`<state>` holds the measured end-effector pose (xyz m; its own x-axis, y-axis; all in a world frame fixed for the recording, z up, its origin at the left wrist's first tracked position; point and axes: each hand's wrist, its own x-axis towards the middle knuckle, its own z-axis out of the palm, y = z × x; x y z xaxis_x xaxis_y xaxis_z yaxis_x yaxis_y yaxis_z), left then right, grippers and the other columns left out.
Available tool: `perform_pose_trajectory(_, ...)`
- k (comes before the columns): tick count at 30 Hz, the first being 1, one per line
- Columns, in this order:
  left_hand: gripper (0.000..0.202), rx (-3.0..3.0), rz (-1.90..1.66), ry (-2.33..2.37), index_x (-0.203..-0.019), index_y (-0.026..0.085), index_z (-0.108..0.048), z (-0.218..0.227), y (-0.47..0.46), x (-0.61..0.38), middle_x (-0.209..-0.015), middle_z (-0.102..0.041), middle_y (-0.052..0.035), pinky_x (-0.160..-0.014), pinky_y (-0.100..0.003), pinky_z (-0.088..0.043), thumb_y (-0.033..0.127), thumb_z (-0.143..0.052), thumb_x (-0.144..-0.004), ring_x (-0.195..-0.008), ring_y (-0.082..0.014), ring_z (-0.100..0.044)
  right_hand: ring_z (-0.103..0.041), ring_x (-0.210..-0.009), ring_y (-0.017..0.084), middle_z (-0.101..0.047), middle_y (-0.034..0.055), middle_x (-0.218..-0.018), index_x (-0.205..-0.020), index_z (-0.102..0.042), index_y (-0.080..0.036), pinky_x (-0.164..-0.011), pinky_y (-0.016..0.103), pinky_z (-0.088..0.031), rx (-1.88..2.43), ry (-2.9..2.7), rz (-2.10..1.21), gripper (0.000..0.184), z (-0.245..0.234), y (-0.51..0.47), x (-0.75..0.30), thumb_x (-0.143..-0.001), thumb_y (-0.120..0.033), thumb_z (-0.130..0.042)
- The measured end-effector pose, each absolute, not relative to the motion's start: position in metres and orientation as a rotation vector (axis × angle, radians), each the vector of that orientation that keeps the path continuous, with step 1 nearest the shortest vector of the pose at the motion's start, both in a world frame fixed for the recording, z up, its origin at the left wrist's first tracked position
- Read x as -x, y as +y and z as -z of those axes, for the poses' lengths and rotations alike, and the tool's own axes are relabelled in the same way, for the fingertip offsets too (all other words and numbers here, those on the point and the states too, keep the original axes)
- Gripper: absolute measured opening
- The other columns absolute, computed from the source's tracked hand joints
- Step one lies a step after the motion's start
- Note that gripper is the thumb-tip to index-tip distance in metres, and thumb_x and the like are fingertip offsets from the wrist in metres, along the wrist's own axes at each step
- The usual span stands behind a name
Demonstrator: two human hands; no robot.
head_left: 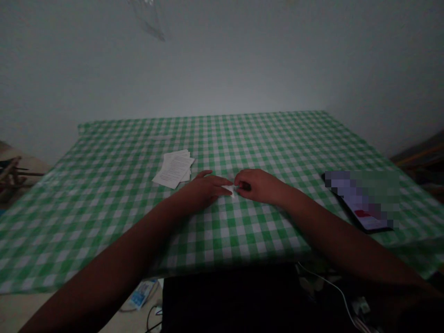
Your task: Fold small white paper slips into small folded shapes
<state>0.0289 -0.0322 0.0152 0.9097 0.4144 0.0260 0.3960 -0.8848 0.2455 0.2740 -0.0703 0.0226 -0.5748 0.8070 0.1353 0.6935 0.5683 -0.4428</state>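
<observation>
A small piece of white paper (pixel 228 188) lies on the checked tablecloth between my two hands, and looks folded. My left hand (pixel 205 190) is palm down, its thumb and fingertips on the paper from the left and covering part of it. From the right, my right hand (pixel 255 185) has its fingers curled into a pinch at the paper's right edge. Exactly how much those fingertips grip is hard to see in the dim light. Just beyond my left hand, a loose stack of printed paper sheets (pixel 173 170) lies fanned out.
A green and white checked tablecloth (pixel 243 138) covers the table, which meets a pale wall (pixel 222 69). A phone or tablet (pixel 360 203) lies at the right, its screen partly blurred. Below the front edge are a white cable (pixel 333 283) and a blue-white packet (pixel 142 293).
</observation>
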Motion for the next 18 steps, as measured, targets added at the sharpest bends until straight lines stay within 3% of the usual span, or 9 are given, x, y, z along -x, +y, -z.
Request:
perform_pose_trajectory(8,0.052,-2.827,-0.089,0.557,-0.129,0.035,-0.058,-0.025,-0.038,-0.033,-0.144,-0.055,-0.0006,-0.119,-0.053,-0.019,0.004,-0.050,-0.089,-0.134,-0.0189,-0.050,-0.055,-0.070,0.014,-0.065,-0.0005,-0.076,-0.075,-0.062,-0.020,-0.065,0.028,-0.036,1.242,-2.503,-0.518,0.010,-0.014,-0.072,-0.269,-0.084,-0.025,-0.064)
perform_pose_trajectory(13,0.053,-2.808,-0.074,0.561,-0.130,0.034,-0.058,-0.026,-0.039,-0.033,-0.146,-0.054,-0.0007,-0.120,-0.054,-0.020,0.004,-0.051,-0.087,-0.135,-0.0198,-0.049,-0.056,-0.066,0.012,-0.065,-0.0017,-0.073,-0.074,-0.062,-0.020,-0.062,0.027,-0.035,1.312,-2.436,-0.572,0.009,-0.012,-0.070,-0.267,-0.081,-0.023,-0.066)
perform_pose_trajectory(18,0.051,-2.806,-0.053,0.529,-0.132,0.032,-0.057,-0.026,-0.037,-0.033,-0.148,-0.052,-0.0008,-0.121,-0.049,-0.021,0.006,-0.049,-0.089,-0.137,-0.0167,-0.047,-0.058,-0.065,0.012,-0.067,-0.0015,-0.072,-0.073,-0.065,-0.020,-0.061,0.027,-0.037,1.387,-2.407,-0.550,0.009,-0.012,-0.069,-0.263,-0.081,-0.023,-0.067)
